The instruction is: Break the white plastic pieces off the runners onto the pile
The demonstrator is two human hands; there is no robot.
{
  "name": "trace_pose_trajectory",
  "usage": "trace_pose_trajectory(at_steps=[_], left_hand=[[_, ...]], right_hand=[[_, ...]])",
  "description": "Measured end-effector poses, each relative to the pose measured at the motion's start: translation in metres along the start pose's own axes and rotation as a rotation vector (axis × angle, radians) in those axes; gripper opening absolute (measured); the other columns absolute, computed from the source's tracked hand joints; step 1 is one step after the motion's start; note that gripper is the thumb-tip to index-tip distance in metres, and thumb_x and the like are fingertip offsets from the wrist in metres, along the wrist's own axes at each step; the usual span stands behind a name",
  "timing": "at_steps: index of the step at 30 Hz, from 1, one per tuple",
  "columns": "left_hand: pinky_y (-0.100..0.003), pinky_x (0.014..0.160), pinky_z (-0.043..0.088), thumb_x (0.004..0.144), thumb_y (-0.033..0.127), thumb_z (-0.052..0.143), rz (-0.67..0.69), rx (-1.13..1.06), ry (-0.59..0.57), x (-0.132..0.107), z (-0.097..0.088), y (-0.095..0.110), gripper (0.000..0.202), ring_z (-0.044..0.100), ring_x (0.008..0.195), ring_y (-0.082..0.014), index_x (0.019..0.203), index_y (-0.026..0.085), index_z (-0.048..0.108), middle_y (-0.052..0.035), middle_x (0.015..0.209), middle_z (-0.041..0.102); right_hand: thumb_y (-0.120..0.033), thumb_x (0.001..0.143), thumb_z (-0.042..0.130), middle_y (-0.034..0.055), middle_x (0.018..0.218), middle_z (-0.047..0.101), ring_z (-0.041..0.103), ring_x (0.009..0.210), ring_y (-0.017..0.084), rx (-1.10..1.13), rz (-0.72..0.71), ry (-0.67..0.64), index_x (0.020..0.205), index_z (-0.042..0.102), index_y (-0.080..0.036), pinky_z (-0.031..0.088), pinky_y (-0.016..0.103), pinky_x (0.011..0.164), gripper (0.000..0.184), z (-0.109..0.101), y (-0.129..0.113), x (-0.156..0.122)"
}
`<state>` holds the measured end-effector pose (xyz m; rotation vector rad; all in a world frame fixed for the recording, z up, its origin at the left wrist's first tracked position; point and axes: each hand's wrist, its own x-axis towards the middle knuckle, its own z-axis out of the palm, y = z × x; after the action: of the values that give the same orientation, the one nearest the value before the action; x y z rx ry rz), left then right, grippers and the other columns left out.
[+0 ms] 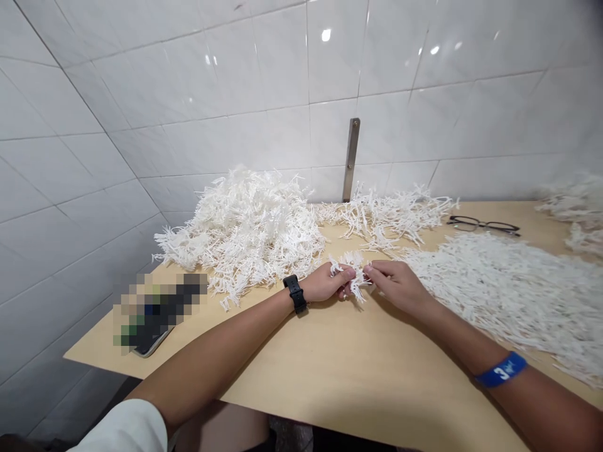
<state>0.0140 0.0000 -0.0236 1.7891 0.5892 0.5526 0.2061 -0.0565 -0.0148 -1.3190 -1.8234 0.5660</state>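
Observation:
Both hands meet over the middle of a light wooden table [330,376]. My left hand [326,284], with a black watch on its wrist, and my right hand [398,285], with a blue wristband further up the arm, are closed in a pinch on one small white branched plastic piece [354,270]. A tall heap of the same white pieces [245,232] rises just behind my left hand. A flatter spread of white pieces [509,295] lies to the right of my right hand.
A thinner scatter of white pieces [391,216] lies by the wall, near a metal bracket [351,160]. Black glasses [485,224] rest at the back right. A phone [155,314] lies at the table's left corner. White tiled walls close in the back and left.

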Motion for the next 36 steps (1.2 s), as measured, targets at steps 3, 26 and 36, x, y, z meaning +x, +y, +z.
trace_pose_trajectory(at_steps=[3, 26, 36], left_hand=[[-0.025, 0.057, 0.041, 0.081, 0.078, 0.045, 0.018, 0.009, 0.021, -0.001, -0.001, 0.001, 0.065, 0.05, 0.051, -0.0102, 0.063, 0.015, 0.052, 0.0, 0.056, 0.055], [-0.028, 0.066, 0.044, 0.092, 0.058, 0.036, -0.102, 0.259, 0.286, 0.004, 0.017, -0.015, 0.053, 0.053, 0.056, -0.0145, 0.064, 0.017, 0.054, -0.0023, 0.055, 0.057], [-0.032, 0.082, 0.044, 0.086, 0.025, 0.052, -0.085, 0.587, 0.269, -0.005, 0.038, -0.004, 0.013, 0.06, 0.089, -0.0222, 0.083, 0.018, 0.062, -0.0091, 0.093, 0.067]], right_hand=[[-0.043, 0.089, 0.052, -0.0018, 0.054, 0.049, 0.046, 0.054, 0.014, -0.034, 0.039, 0.159, 0.056, 0.05, -0.02, 0.035, 0.026, 0.055, 0.04, -0.003, 0.01, 0.004], [-0.006, 0.09, 0.046, 0.0076, 0.089, 0.068, 0.062, 0.081, 0.019, -0.691, -0.296, 0.072, 0.097, 0.068, -0.016, 0.048, 0.031, 0.075, 0.025, 0.02, 0.044, 0.004], [-0.034, 0.096, 0.059, 0.0091, 0.125, 0.062, 0.063, 0.104, 0.021, -0.844, -0.278, 0.108, 0.122, 0.061, -0.019, 0.054, 0.043, 0.089, 0.029, 0.032, 0.017, -0.01]])
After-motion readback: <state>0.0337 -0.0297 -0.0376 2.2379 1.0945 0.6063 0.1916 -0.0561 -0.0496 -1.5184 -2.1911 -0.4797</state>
